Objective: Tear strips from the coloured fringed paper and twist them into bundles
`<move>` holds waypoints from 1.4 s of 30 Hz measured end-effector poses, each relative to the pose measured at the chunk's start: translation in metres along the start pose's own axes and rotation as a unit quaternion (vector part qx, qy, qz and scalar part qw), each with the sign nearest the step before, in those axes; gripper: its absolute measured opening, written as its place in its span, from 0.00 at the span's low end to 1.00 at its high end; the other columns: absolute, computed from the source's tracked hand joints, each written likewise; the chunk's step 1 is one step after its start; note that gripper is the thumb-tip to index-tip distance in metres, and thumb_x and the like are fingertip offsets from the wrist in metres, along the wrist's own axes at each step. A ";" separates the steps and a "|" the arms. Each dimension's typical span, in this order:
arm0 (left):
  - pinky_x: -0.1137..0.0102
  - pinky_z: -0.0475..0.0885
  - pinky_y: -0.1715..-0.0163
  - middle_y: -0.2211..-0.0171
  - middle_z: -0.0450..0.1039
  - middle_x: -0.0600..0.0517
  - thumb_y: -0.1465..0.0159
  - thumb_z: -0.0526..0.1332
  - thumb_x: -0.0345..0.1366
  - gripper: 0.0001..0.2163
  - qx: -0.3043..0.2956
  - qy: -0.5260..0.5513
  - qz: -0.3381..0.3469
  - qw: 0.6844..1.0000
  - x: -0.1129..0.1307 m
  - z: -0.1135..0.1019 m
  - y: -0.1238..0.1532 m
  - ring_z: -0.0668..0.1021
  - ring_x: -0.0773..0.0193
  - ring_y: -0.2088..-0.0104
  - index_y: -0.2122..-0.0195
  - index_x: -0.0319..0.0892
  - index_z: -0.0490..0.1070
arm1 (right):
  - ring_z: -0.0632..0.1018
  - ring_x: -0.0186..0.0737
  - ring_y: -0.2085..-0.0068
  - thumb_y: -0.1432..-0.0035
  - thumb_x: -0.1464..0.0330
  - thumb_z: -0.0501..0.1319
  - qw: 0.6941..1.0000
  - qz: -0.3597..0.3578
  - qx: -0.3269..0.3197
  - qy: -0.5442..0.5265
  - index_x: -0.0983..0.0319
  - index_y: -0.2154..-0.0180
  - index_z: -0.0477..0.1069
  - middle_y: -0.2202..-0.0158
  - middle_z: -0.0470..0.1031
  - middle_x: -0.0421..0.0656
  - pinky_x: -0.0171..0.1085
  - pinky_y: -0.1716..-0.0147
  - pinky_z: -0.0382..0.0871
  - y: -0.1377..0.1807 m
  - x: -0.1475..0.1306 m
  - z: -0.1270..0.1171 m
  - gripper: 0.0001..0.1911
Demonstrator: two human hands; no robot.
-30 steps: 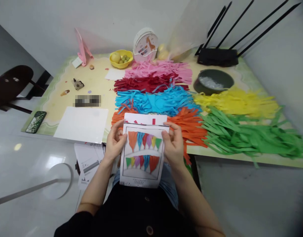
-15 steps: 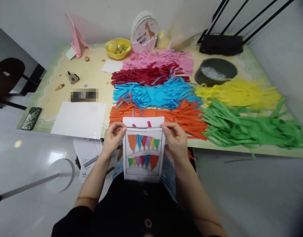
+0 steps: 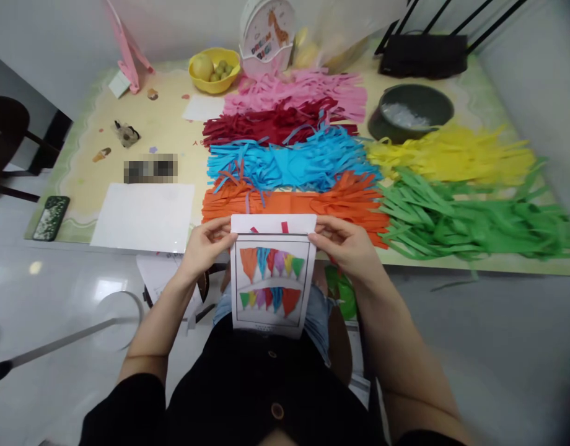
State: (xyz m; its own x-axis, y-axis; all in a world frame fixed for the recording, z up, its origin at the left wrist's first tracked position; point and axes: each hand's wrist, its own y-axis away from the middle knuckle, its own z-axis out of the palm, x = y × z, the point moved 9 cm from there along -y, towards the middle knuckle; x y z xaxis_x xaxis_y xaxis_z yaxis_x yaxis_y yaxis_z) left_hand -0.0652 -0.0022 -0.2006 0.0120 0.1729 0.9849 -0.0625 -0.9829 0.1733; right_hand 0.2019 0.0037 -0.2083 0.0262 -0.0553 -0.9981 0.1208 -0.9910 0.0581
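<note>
Over my lap I hold a white printed sheet [image 3: 270, 322] by its two upper corners. Two rows of colourful tassel bunting are pictured on it, and a plain strip with red marks runs along its top. My left hand [image 3: 208, 248] pinches the left corner, thumb in front. At the right corner, my right hand [image 3: 347, 248] has its thumb in front and the other fingers partly behind the sheet. Just beyond lies an orange fringed paper bundle [image 3: 297, 203], with a blue fringed bundle [image 3: 285, 162] behind it.
Dark red [image 3: 271, 124], pink [image 3: 297, 93], yellow [image 3: 452, 155] and green fringed bundles [image 3: 461, 217] cover the table's right half. Behind stand a dark bowl [image 3: 382, 127], a black router [image 3: 422, 56] and a yellow fruit bowl [image 3: 194, 79]. A white sheet [image 3: 143, 217] and phone [image 3: 51, 218] lie left.
The view has tilted, so the table sits higher in the picture. My right hand has shifted right, its fingers now further behind the sheet. Something green shows beneath the table.
</note>
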 end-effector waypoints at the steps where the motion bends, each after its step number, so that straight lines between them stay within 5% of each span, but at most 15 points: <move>1: 0.73 0.73 0.70 0.70 0.78 0.51 0.51 0.76 0.40 0.23 -0.008 -0.007 -0.008 1.000 0.000 0.001 -0.001 0.77 0.67 0.72 0.55 0.37 0.80 | 0.77 0.37 0.72 0.53 0.55 0.73 1.000 0.005 -0.009 0.000 0.59 0.63 0.76 0.74 0.75 0.38 0.36 0.74 0.74 -0.001 0.001 0.000 0.19; 10: 0.74 0.70 0.73 0.73 0.74 0.53 0.42 0.69 0.37 0.13 -0.059 -0.085 0.061 0.993 0.015 0.005 0.000 0.72 0.71 0.75 0.55 0.44 0.83 | 0.76 0.36 0.69 0.45 0.62 0.68 0.992 -0.068 -0.030 0.106 0.59 0.60 0.82 0.67 0.78 0.42 0.36 0.70 0.73 0.003 -0.016 -0.003 0.11; 17: 0.69 0.75 0.60 0.58 0.82 0.45 0.41 0.67 0.35 0.06 -0.124 -0.122 0.099 0.980 0.026 0.015 0.000 0.81 0.60 0.57 0.65 0.45 0.84 | 0.82 0.45 0.52 0.42 0.63 0.65 0.976 -0.117 -0.114 0.147 0.55 0.61 0.83 0.55 0.83 0.45 0.44 0.51 0.75 0.008 -0.028 0.008 0.10; 23: 0.71 0.74 0.68 0.64 0.82 0.46 0.41 0.69 0.42 0.10 -0.122 -0.152 0.070 0.978 0.031 0.020 -0.003 0.80 0.62 0.66 0.64 0.40 0.81 | 0.83 0.43 0.64 0.42 0.57 0.66 0.973 -0.057 -0.086 0.207 0.58 0.63 0.83 0.62 0.85 0.44 0.37 0.66 0.75 0.008 -0.031 0.006 0.12; 27: 0.71 0.72 0.65 0.59 0.82 0.46 0.40 0.69 0.41 0.14 -0.145 -0.199 0.083 0.966 0.037 0.026 -0.004 0.80 0.60 0.62 0.55 0.42 0.82 | 0.83 0.44 0.63 0.42 0.57 0.66 0.965 -0.071 -0.095 0.233 0.56 0.58 0.83 0.59 0.85 0.43 0.38 0.65 0.76 0.008 -0.041 0.007 0.14; 35: 0.70 0.71 0.64 0.62 0.83 0.47 0.34 0.63 0.43 0.12 -0.163 -0.231 0.122 0.951 0.052 0.030 -0.003 0.81 0.59 0.62 0.59 0.42 0.83 | 0.84 0.44 0.66 0.40 0.60 0.65 0.969 -0.075 -0.085 0.221 0.56 0.60 0.85 0.65 0.85 0.41 0.38 0.67 0.75 0.008 -0.049 0.005 0.12; 39: 0.68 0.72 0.57 0.56 0.82 0.47 0.33 0.62 0.43 0.13 -0.196 -0.339 0.178 0.903 0.070 0.048 0.005 0.81 0.57 0.57 0.52 0.44 0.81 | 0.83 0.44 0.65 0.40 0.59 0.65 0.959 -0.086 -0.097 0.251 0.56 0.59 0.85 0.61 0.85 0.42 0.38 0.68 0.74 0.006 -0.056 0.012 0.13; 42: 0.68 0.69 0.60 0.63 0.80 0.48 0.33 0.63 0.42 0.12 -0.191 -0.441 0.244 0.842 0.080 0.068 0.010 0.79 0.59 0.63 0.53 0.44 0.80 | 0.84 0.44 0.63 0.39 0.59 0.64 0.954 -0.097 -0.123 0.256 0.54 0.56 0.84 0.59 0.85 0.41 0.38 0.65 0.74 0.005 -0.059 0.020 0.14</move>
State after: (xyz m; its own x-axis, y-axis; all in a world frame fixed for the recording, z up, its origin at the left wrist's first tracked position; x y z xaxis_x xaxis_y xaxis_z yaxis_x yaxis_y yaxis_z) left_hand 0.0028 -0.0029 -0.1204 0.6174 -0.5269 0.5841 -0.5903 -0.8011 -0.0988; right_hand 0.1810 -0.0009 -0.1495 0.4542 0.2556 -0.8534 0.3996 -0.9147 -0.0613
